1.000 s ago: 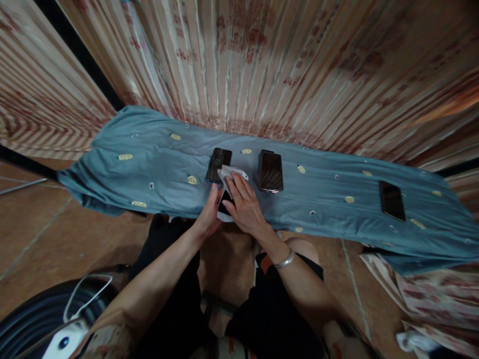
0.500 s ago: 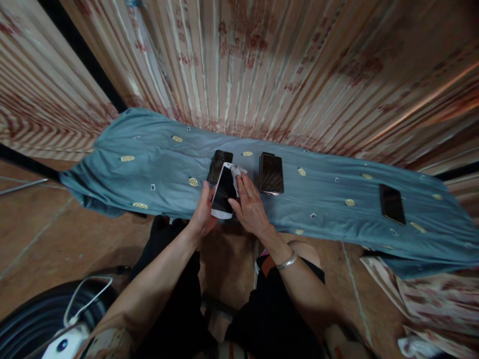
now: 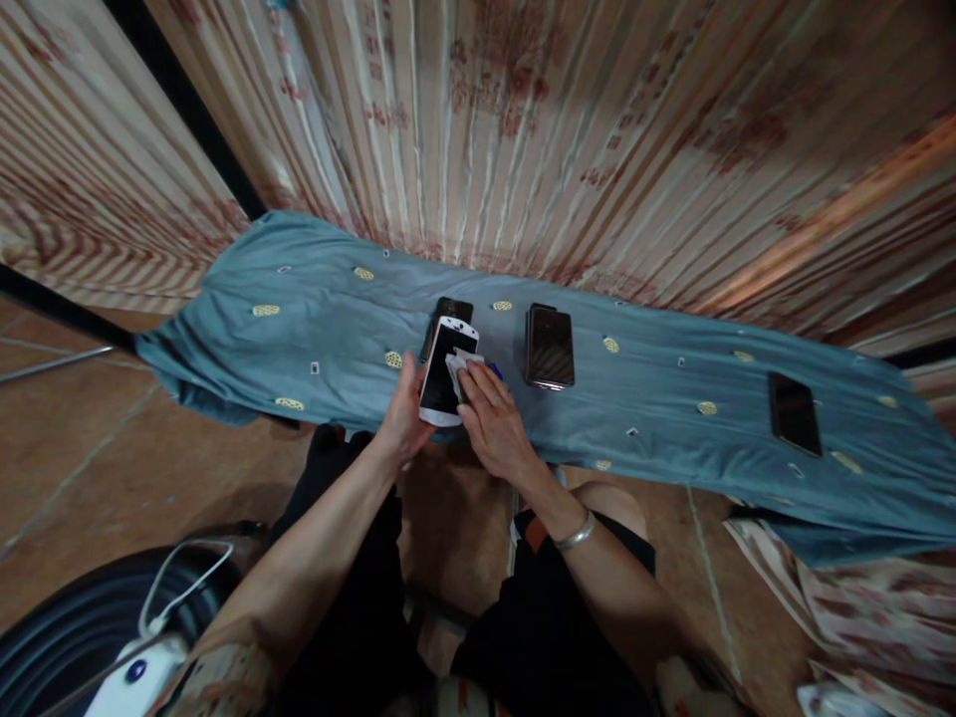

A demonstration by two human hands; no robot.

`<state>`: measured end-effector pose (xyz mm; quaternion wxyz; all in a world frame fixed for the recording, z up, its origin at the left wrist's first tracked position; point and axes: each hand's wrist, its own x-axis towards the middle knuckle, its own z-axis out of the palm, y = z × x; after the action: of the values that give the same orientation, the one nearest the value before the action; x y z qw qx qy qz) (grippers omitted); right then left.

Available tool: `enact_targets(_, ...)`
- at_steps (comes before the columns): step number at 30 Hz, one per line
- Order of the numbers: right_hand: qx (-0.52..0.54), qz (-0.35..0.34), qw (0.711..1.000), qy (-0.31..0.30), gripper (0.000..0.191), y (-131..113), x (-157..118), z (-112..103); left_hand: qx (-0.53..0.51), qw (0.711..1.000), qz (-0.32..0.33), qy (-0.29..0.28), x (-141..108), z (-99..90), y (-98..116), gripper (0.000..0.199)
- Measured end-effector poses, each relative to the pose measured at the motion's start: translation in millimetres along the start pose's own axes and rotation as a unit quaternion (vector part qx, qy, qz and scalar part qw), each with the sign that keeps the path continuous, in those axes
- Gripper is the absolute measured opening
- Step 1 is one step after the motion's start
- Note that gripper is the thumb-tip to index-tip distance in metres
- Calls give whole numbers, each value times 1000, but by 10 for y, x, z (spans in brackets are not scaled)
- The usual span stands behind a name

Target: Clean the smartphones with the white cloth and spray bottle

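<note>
A white smartphone (image 3: pixel 440 393) with a dark screen is gripped at its lower left side by my left hand (image 3: pixel 404 418). My right hand (image 3: pixel 493 418) presses a crumpled white wipe (image 3: pixel 462 364) onto the phone's screen, fingers together over it. Partly hidden behind the white phone, a dark phone (image 3: pixel 454 310) lies on the blue cloth. Right of my hands is a small stack of dark phones (image 3: pixel 551 347). Something small and blue (image 3: pixel 495 370) shows just beyond my right fingers; I cannot make out what it is.
A blue patterned cloth (image 3: pixel 336 329) covers the long surface ahead. Another dark phone (image 3: pixel 795 413) lies at its right end. A pleated curtain (image 3: pixel 478 149) hangs behind. On the floor at lower left are a black coil (image 3: pixel 67 617) and a white power strip (image 3: pixel 138 677) with a cable.
My right hand has moved the wipe from the phone's upper right edge down and left onto the screen. A bit of blue now shows beside my fingers. The view has shifted slightly.
</note>
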<state>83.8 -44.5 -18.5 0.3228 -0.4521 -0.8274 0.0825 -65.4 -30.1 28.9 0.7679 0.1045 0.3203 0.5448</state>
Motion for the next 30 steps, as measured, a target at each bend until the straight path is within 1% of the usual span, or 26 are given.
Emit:
enact_targets(3, 29, 16, 999, 34, 43, 72, 36, -54, 9, 1000, -15, 4, -5, 19, -40, 59)
enact_targets(7, 42, 21, 998, 47, 42, 109, 43, -52, 18, 1000, -19, 6, 2, 28, -66, 58)
enact_targets(13, 11, 17, 999, 37, 45, 76, 37, 23, 11, 1000, -18, -11, -6, 53, -72, 57)
enact_targets(18, -24, 21, 998, 55, 50, 140, 91, -7, 13, 999, -32, 2, -33, 92, -181, 57)
enact_targets(21, -32, 25, 997, 63, 51, 179, 111, -34, 16, 999, -36, -6, -39, 99, -226, 56)
enact_targets(25, -31, 4, 998, 45, 53, 136, 99, -29, 20, 999, -32, -3, -42, 107, -197, 58)
enact_targets(30, -23, -20, 999, 11, 54, 4, 52, 25, 17, 999, -24, 25, -58, 142, -126, 62)
